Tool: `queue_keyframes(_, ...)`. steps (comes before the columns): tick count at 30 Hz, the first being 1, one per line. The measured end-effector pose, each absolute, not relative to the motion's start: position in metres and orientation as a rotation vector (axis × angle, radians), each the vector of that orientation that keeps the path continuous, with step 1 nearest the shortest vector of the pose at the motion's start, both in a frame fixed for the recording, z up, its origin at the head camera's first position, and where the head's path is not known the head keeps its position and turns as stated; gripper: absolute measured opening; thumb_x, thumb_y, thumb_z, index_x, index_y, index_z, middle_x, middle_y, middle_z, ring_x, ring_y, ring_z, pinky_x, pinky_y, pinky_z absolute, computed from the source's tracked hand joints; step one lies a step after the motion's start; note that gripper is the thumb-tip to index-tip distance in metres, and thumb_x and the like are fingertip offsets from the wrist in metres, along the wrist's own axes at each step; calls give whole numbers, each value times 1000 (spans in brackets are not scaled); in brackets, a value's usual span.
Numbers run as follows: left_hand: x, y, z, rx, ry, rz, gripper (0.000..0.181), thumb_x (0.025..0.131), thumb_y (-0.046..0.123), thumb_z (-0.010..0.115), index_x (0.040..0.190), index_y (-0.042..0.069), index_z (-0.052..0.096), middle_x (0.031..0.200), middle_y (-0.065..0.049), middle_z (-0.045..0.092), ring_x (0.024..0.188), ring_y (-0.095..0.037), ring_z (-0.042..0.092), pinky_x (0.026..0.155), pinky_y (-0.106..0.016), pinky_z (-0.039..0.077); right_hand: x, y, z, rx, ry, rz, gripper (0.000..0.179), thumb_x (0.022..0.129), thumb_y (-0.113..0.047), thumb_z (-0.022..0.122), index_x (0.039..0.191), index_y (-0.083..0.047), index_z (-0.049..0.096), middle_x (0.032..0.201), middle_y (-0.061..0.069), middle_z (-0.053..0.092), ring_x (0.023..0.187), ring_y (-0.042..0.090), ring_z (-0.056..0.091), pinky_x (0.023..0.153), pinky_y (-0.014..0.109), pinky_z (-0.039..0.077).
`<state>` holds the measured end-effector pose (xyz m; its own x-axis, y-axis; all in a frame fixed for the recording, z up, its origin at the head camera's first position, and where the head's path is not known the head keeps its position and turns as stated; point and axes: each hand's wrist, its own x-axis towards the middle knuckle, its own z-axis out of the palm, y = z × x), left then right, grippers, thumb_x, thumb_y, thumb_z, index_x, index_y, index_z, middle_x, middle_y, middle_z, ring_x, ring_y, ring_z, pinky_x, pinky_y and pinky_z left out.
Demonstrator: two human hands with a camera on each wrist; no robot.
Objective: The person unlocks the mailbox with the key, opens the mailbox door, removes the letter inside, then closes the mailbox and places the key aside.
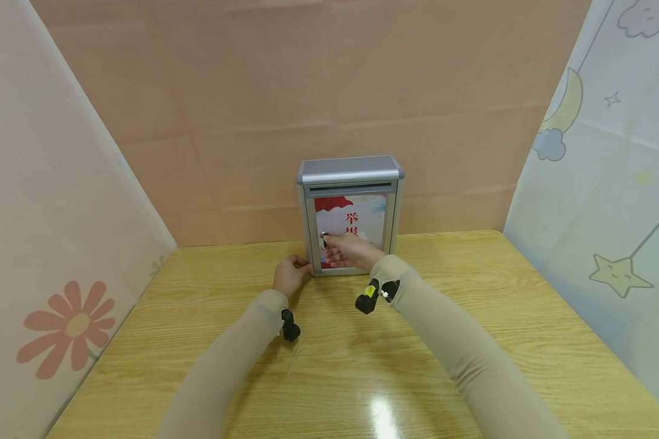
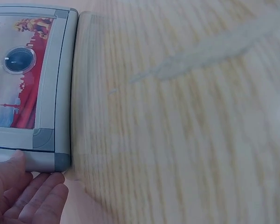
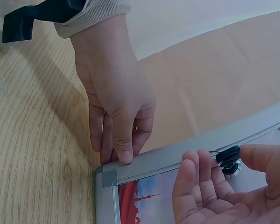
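A grey metal letter box (image 1: 353, 169) with a slot near its top stands upright on the table. Red characters and a red-and-white poster (image 1: 368, 213) cover its front panel. At its lower left corner, my left hand (image 1: 292, 275) grips the side edge, thumb on the frame and fingers behind. My right hand (image 1: 356, 251) pinches a black-headed key (image 3: 229, 155) at the lock (image 3: 232, 170) on the left part of the front. A thin ring hangs on the key beside the fingertips. The left wrist view shows a round window (image 2: 19, 59) low on the panel.
The wood-grain table (image 1: 329, 366) reaches back to a peach cloth backdrop (image 1: 252, 122) close behind the box. Printed cloth walls flank it, with a flower (image 1: 77, 325) on the left and a star (image 1: 619, 274) on the right.
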<state>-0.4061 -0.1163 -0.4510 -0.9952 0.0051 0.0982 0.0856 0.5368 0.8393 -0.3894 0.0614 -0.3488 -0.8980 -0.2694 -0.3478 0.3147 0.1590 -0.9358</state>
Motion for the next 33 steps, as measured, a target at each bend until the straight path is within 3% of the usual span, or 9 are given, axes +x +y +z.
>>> queue_keyframes(8,-405,-116,-448,-72,-2683,-1476,18,90,17,70,98,1,67,88,-12,69,75,-19,62,61,-24,47,-385,66,-348,-21,2003,-1760,41,105,-27,42,136,0,43,97,12,61,80,17,61,96,40,49)
queue_keyframes(14,-403,-115,-448,-84,-2680,-1506,15,92,13,67,99,0,66,91,-14,69,82,-25,66,62,-24,49,-379,72,-348,-65,2011,-1733,43,105,-26,41,140,-2,40,96,11,61,80,17,61,84,33,53)
queue_keyframes(23,-403,-115,-448,-63,-2683,-1515,14,92,13,67,98,0,67,91,-14,68,78,-23,64,60,-23,47,-366,87,-353,-132,2010,-1666,32,105,-27,43,109,1,57,86,6,63,75,15,62,75,30,55)
queue_keyframes(33,-403,-114,-447,-50,-2653,-1603,14,91,9,67,100,-2,66,93,-17,68,86,-32,67,65,-27,54,-338,115,-354,-260,1984,-1628,39,105,-27,42,114,9,54,92,11,64,77,17,63,75,30,56)
